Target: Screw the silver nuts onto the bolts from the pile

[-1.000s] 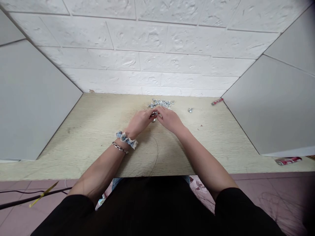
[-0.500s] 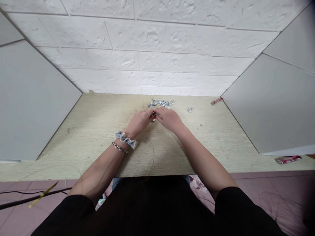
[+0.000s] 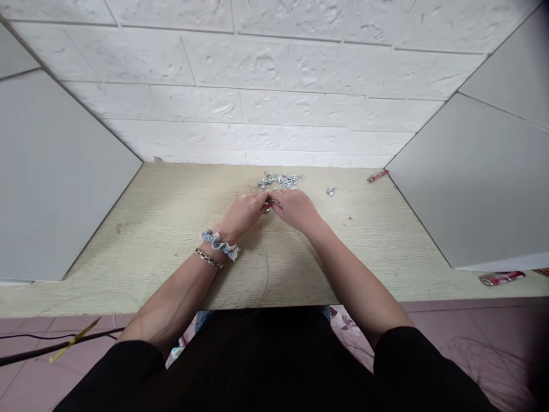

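My left hand (image 3: 246,212) and my right hand (image 3: 295,209) meet fingertip to fingertip low over the table. Between them they pinch a small silvery bolt (image 3: 270,200), mostly covered by the fingers; whether a nut or washer is on it I cannot tell. A round shiny metal piece (image 3: 267,210) shows just below the fingertips. Right behind the hands lies a loose pile of silvery bolts and nuts (image 3: 283,179). Off to the right sits a small bolt with a washer (image 3: 331,191), apart from the pile.
The pale wooden table (image 3: 150,229) runs up to a white brick-pattern wall (image 3: 266,109). Grey panels stand at the left (image 3: 64,171) and right (image 3: 484,183). A red battery (image 3: 378,176) lies by the right panel, another red battery (image 3: 502,278) near the front edge.
Both hands stay together on the small bolt, with only a slight shift of the fingers, a little lower and closer to me. The pile has not moved.
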The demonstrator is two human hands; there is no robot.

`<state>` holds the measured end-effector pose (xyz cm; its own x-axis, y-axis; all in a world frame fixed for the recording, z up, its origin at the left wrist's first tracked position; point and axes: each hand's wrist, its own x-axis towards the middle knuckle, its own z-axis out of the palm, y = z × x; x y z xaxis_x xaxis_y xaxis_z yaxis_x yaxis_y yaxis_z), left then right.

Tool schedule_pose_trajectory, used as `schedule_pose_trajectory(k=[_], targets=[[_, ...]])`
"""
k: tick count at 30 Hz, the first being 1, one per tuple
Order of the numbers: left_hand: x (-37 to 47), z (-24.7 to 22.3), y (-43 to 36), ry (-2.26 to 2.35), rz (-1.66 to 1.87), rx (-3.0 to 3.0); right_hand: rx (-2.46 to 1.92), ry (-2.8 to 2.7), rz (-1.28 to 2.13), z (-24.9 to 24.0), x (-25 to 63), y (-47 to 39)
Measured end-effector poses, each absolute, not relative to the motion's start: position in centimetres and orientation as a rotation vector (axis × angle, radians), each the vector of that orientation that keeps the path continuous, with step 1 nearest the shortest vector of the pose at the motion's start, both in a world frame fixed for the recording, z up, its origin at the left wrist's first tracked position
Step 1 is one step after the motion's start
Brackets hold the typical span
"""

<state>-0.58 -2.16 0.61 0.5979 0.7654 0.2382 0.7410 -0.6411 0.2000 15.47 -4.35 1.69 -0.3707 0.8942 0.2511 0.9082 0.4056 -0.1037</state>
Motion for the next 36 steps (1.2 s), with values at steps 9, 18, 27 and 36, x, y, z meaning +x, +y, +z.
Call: schedule_pose_trajectory(k=[9,18,27,36], targets=[[-0.6,0.7,-2.2,1.295,0.491,2.74,-1.568,-2.39,0.008,1.4,15.6,-4.0],[-0.7,0.7,-2.2,1.298,0.596,2.697,-1.423,-2.264,0.089,0.6,15.5,-3.6],[-0.8,0.4,-2.0,1.239,0.626,2.72,-1.483,-2.283,0.162,1.1,15.5,-4.0],[-0.6,0.4,-2.2,1.236,0.699,2.672,-1.57,-2.27,0.177,1.3,15.2,-4.2]])
